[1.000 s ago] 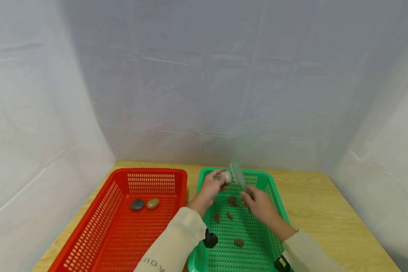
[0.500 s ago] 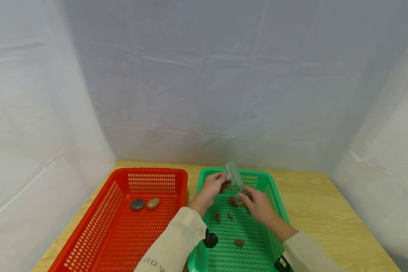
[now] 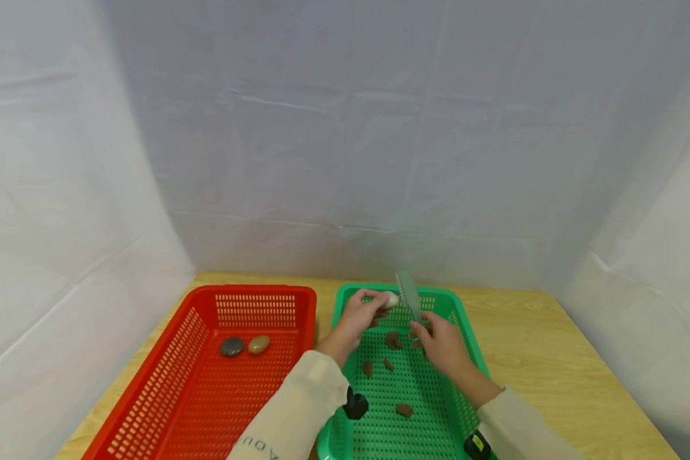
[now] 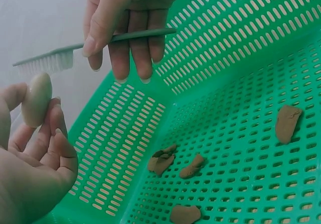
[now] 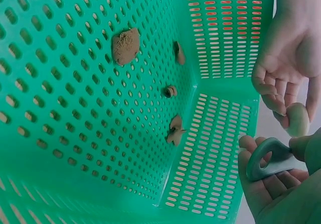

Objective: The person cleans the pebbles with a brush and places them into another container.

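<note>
Over the far end of the green basket [image 3: 476, 338], my left hand [image 3: 353, 322] pinches a smooth whitish pebble [image 3: 391, 299] between thumb and fingers. My right hand [image 3: 445, 348] grips a grey-green brush [image 3: 409, 294] by its handle, head pointing up and away. In the left wrist view, its white bristles [image 4: 55, 63] hang right at the top of the pebble [image 4: 36, 101]. The right wrist view shows a looped end on the handle [image 5: 257, 168]. Below the hands, brown clay-like pieces [image 3: 404, 410] lie scattered on the basket floor.
A red basket [image 3: 307, 319] stands to the left, with a dark grey pebble [image 3: 232, 346] and a tan pebble [image 3: 259, 344] inside. Both baskets sit on a wooden table [image 3: 543, 358]. Pale sheeting [image 3: 345, 160] encloses the back and sides.
Half a second ago the brush head lay over the pebble and hid it. Since then it has shifted right, and the pebble shows again. The left hand has barely moved.
</note>
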{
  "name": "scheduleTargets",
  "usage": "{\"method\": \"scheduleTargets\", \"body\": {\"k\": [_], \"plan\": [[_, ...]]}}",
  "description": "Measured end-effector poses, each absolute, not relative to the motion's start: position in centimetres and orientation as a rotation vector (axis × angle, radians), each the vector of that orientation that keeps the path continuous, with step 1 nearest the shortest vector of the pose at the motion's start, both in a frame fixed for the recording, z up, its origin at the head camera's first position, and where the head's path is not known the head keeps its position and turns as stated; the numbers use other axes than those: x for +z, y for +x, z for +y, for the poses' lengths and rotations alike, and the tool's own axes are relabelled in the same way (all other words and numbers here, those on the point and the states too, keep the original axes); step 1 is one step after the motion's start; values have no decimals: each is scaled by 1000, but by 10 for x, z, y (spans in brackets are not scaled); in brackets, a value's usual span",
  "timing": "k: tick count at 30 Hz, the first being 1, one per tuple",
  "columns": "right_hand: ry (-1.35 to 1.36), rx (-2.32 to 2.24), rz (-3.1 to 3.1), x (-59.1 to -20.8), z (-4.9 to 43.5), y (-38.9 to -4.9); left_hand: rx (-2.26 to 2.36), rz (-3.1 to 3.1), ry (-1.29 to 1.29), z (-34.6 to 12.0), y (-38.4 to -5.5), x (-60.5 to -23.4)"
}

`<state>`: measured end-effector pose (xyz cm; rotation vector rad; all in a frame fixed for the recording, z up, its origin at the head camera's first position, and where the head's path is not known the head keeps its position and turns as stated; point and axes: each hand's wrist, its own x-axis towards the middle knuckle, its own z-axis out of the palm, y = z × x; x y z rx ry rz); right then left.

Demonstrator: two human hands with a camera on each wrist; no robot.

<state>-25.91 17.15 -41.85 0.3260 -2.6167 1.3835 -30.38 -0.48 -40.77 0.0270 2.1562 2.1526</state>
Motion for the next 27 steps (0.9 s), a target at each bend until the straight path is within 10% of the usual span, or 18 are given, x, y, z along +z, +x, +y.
{"method": "scheduleTargets", "body": {"k": [27], "plan": [[499, 1377, -2605, -418, 170, -256, 2214, 1919, -44, -6, -306, -407]]}}
